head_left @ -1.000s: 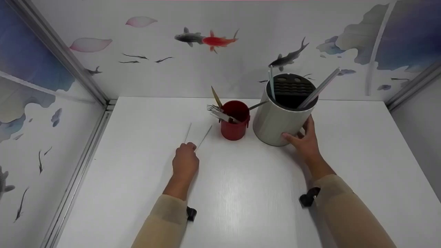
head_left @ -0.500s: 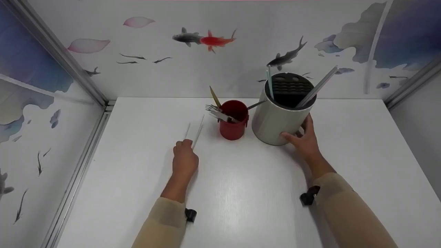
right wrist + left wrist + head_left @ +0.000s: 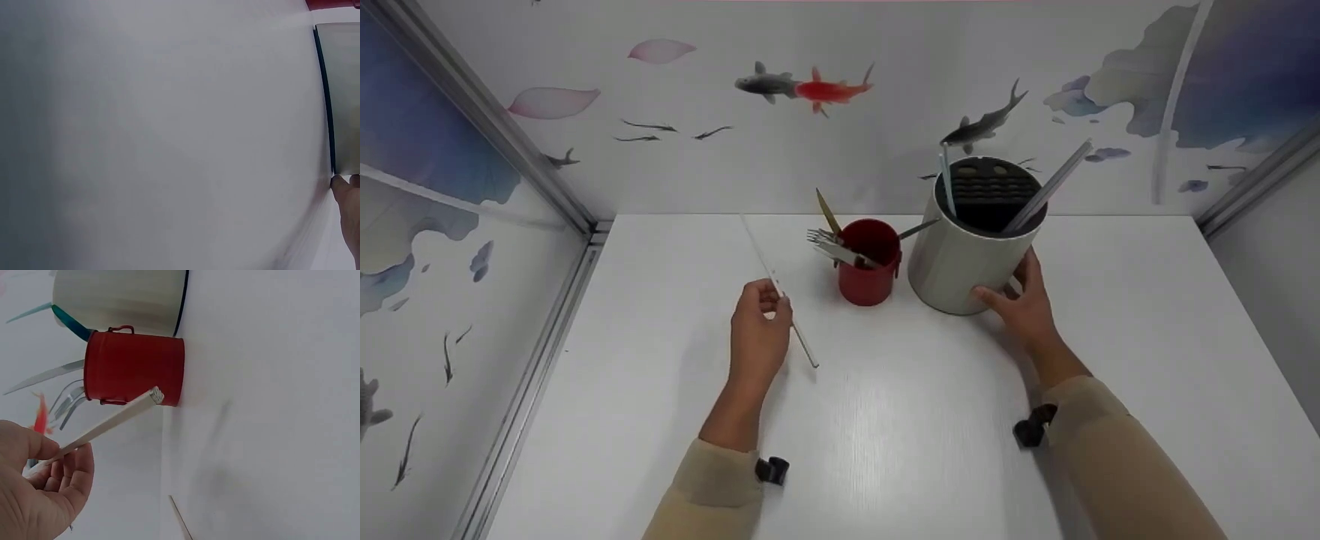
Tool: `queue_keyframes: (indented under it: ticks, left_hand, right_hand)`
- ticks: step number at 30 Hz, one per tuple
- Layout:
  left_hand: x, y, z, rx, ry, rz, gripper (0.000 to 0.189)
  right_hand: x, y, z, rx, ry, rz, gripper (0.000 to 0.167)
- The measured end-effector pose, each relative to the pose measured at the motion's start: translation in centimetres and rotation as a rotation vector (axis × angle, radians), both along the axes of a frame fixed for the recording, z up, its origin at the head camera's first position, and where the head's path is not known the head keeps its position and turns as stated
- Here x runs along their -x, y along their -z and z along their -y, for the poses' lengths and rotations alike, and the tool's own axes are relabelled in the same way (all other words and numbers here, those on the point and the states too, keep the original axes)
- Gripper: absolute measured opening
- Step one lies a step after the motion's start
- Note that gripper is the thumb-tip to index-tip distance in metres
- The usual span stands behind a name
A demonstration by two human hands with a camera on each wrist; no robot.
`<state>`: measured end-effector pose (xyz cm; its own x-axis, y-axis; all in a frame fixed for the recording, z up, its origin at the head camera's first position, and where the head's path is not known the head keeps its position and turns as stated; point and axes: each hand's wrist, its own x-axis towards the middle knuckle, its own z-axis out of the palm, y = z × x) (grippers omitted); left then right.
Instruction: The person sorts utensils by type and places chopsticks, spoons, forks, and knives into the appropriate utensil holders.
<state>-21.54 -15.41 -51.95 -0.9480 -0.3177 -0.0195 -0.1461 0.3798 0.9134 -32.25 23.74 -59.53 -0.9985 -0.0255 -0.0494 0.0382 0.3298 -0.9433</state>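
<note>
My left hand (image 3: pixel 761 330) pinches a long, thin whitish chopstick (image 3: pixel 802 341) between thumb and fingers, above the white table. In the left wrist view the chopstick (image 3: pixel 112 421) slants past the red cup, its squarish silvery end towards the camera. Another thin stick (image 3: pixel 180 517) shows at that view's bottom edge. The small red cup (image 3: pixel 867 285) holds forks (image 3: pixel 826 238) and other cutlery. My right hand (image 3: pixel 1024 304) grips the lower right side of a large off-white utensil holder (image 3: pixel 960 270). Clear sticks (image 3: pixel 1050 186) and a pale blue-green one (image 3: pixel 947 180) lean out of its black top.
Behind the table (image 3: pixel 885 420) stands a white wall (image 3: pixel 885 150) printed with fish and petals. A metal-framed panel (image 3: pixel 540 300) closes off the left side, and another wall (image 3: pixel 1275 247) the right.
The chopstick in my left hand has swung from pointing away to lying slantwise, its near end towards the front right. The left hand has turned and risen slightly. The right hand stays on the utensil holder.
</note>
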Motion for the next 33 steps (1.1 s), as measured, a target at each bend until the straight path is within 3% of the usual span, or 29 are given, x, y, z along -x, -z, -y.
queue_keyframes:
  ticks: [7, 15, 20, 27, 33]
  left_hand:
    - [-0.5, -2.7, -1.4, -0.084, -0.011, -0.247, 0.024]
    - [0.7, -6.3, -4.6, -0.118, 0.098, -0.457, 0.026]
    - [2.1, -8.3, -6.8, -0.166, 0.179, -0.504, 0.025]
    - [3.6, -10.4, -9.9, -0.241, 0.195, -0.477, 0.027]
    - [4.6, -12.1, -12.2, -0.263, 0.246, -0.518, 0.025]
  right_hand:
    - [-0.1, 0.1, 0.0, -0.007, 0.004, 0.027, 0.123]
    - [-0.4, 0.4, -0.4, 0.012, -0.009, 0.047, 0.124]
    - [-0.2, 0.8, -0.5, 0.022, -0.005, 0.061, 0.126]
    - [-0.2, 0.8, -0.5, 0.032, 0.011, 0.127, 0.127]
    - [-0.4, 0.7, -0.4, 0.034, 0.017, 0.137, 0.124]
